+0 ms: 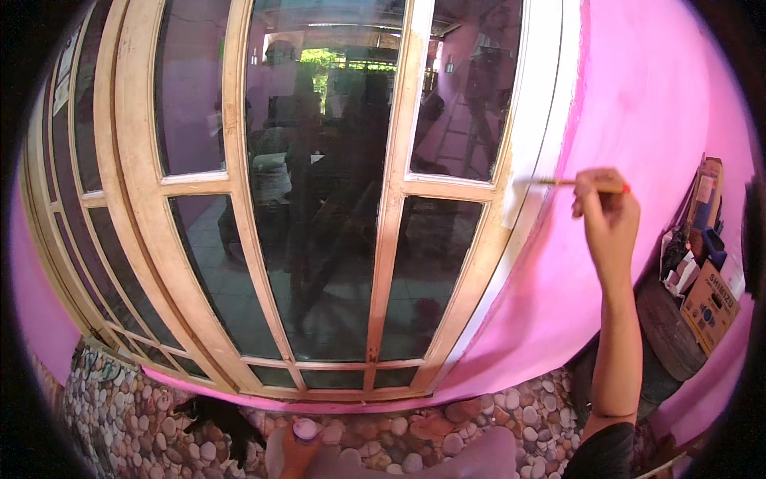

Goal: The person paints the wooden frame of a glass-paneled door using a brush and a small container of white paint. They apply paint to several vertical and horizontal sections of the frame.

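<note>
My right hand [608,206] is raised at the right, its fingers closed round the handle of a thin paintbrush [563,183]. The brush lies nearly level, its tip pointing left at the edge of the wooden frame [504,209]; whether the bristles touch the wood I cannot tell. White paint [546,88] covers the frame's right-hand strip, while most of the other wood is bare and pale brown. Low in the view, my left hand [294,457] holds a small cup [306,429] with pale paint in it.
Dark glass panes [319,239] fill the frame. A pink wall [646,88] adjoins it on the right. A cardboard box [708,307] and clutter sit on dark tyre-like shapes [674,339]. On the pebble-patterned floor [112,407] is a black cat-like shape [227,423].
</note>
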Tool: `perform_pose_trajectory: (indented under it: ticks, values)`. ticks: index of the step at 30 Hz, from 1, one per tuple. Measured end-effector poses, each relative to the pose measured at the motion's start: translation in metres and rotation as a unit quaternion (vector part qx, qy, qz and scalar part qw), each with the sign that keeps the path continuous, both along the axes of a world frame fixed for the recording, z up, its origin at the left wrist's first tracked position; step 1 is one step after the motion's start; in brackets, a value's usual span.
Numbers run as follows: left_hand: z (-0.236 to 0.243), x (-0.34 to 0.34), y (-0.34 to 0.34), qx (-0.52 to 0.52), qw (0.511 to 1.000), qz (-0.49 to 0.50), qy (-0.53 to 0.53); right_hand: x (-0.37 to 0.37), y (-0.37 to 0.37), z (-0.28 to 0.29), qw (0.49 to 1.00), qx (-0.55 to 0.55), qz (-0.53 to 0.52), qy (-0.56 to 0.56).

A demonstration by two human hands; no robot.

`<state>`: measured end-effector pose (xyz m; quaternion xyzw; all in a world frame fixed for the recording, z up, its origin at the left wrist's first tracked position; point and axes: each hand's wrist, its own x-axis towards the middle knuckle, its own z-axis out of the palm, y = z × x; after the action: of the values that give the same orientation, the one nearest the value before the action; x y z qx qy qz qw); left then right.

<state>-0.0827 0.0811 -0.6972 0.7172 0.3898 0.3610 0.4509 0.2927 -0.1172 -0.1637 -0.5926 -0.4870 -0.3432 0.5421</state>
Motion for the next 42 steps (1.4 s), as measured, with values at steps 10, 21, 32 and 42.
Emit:
perform_pose_trajectory:
  ticks: [10, 21, 32, 42]
  values:
    - [-0.056, -0.009, 0.019, 0.09, 0.995, 0.042, -0.004, 0.018, 0.015, -0.011, 0.997, -0.027, -0.036, -0.062]
    - [-0.043, -0.017, 0.014, 0.034, 0.999, 0.024, -0.028, -0.004, 0.015, 0.019, 0.994, 0.086, -0.002, -0.064]
    - [-0.038, -0.014, 0.011, -0.001, 0.999, 0.007, -0.04, 0.004, 0.018, -0.053, 0.979, 0.053, -0.082, -0.176]
    - [0.013, 0.014, -0.007, 0.005, 0.999, -0.024, -0.027, -0.03, -0.005, -0.071, 0.989, 0.068, 0.09, 0.099]
